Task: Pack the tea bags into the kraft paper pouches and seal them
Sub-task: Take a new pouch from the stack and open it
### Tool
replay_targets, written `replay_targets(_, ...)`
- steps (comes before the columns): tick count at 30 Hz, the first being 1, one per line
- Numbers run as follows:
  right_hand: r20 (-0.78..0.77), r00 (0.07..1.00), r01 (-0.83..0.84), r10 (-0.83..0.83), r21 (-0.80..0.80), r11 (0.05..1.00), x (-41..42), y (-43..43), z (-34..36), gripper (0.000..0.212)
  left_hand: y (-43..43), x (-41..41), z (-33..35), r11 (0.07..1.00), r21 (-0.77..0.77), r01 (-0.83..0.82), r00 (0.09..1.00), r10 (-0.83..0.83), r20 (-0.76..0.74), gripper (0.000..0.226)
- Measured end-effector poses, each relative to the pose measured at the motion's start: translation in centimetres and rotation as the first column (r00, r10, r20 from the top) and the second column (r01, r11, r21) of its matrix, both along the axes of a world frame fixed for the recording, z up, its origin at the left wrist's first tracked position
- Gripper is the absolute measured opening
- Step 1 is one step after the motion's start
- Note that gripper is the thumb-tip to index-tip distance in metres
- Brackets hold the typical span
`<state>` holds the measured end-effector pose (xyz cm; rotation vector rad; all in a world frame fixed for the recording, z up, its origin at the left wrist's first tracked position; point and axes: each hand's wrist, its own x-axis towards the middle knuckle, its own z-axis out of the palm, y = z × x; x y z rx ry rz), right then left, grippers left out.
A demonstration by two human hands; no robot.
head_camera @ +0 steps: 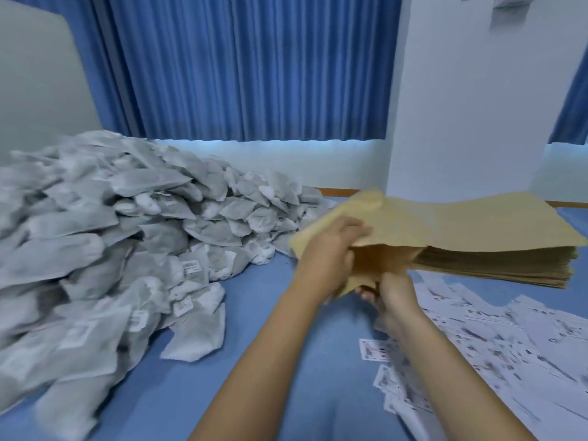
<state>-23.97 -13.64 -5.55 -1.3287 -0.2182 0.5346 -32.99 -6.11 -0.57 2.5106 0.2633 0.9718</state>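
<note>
Gripping the left end of 1 kraft paper pouch (413, 224) with the left hand (331, 249), fingers curled over it, and pinching its near lower edge with the right hand (394, 294). Lifted at that end off the pouch stack (493, 265) at right, beside the tea bag heap (127, 218) at left

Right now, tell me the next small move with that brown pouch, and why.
Probably slide the top brown kraft paper pouch clear of the tan pouch stack: the left hand and right hand grip its raised near end, while its far end lies on the stack.
</note>
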Motion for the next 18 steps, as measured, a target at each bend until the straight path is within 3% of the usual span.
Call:
replay_targets(1,-0.014,1.000,0.016,-0.016,0.041,0.999,-0.4,0.6,0.3,0.035,0.5,-0.6,-0.6,0.998,0.007,0.066,0.991,-0.065,-0.113,0.044)
replay_targets(2,-0.029,0.999,0.037,-0.035,0.066,0.997,-0.6,1.1,0.5,0.035,1.5,-1.4,-1.3,1.000,0.010,0.000,0.988,0.001,-0.153,0.042)
replay_targets(3,-0.045,0.997,0.058,-0.054,0.078,0.995,-0.9,1.4,0.6,0.035,2.8,-2.3,-2.2,0.976,0.024,-0.219,0.962,0.220,-0.161,0.047)
replay_targets(4,-0.056,0.996,0.072,-0.067,0.086,0.994,-1.1,1.5,0.5,0.036,4.4,-3.6,-2.9,0.849,0.045,-0.527,0.830,0.525,-0.191,0.053)
replay_targets(5,-0.056,0.996,0.079,-0.075,0.087,0.993,-1.3,1.6,0.3,0.035,5.9,-5.4,-3.4,0.626,0.060,-0.777,0.585,0.754,-0.299,0.062)
replay_targets(6,-0.048,0.996,0.081,-0.077,0.083,0.993,-1.6,1.6,0.0,0.034,7.2,-7.3,-4.1,0.425,0.090,-0.900,0.340,0.818,-0.465,0.070)
replay_targets(7,-0.036,0.996,0.081,-0.079,0.073,0.994,-1.9,1.6,-0.3,0.031,8.4,-8.9,-5.0,0.319,0.107,-0.942,0.192,0.772,-0.606,0.074)
replay_targets(8,-0.028,0.997,0.080,-0.078,0.059,0.995,-2.1,1.6,-0.7,0.029,9.3,-10.0,-6.1,0.296,0.099,-0.950,0.142,0.694,-0.706,0.072)
replay_targets(10,-0.035,0.997,0.077,-0.075,0.051,0.996,-2.2,1.5,-1.2,0.026,9.9,-11.1,-7.9,0.352,0.138,-0.926,0.131,0.641,-0.756,0.063)
replay_targets(13,-0.058,0.994,0.095,-0.090,0.087,0.992,-1.7,1.2,-1.1,0.022,9.1,-10.3,-9.0,0.403,0.264,-0.876,0.141,0.738,-0.660,0.052)
replay_targets(15,-0.044,0.995,0.093,-0.089,0.100,0.991,-1.7,0.9,-0.8,0.019,8.2,-9.1,-9.4,0.505,0.267,-0.821,0.285,0.767,-0.575,0.047)
replay_targets(18,-0.029,0.996,0.088,-0.085,0.124,0.988,-1.6,0.6,-0.7,0.016,6.5,-7.6,-10.0,0.746,0.271,-0.609,0.569,0.648,-0.506,0.045)
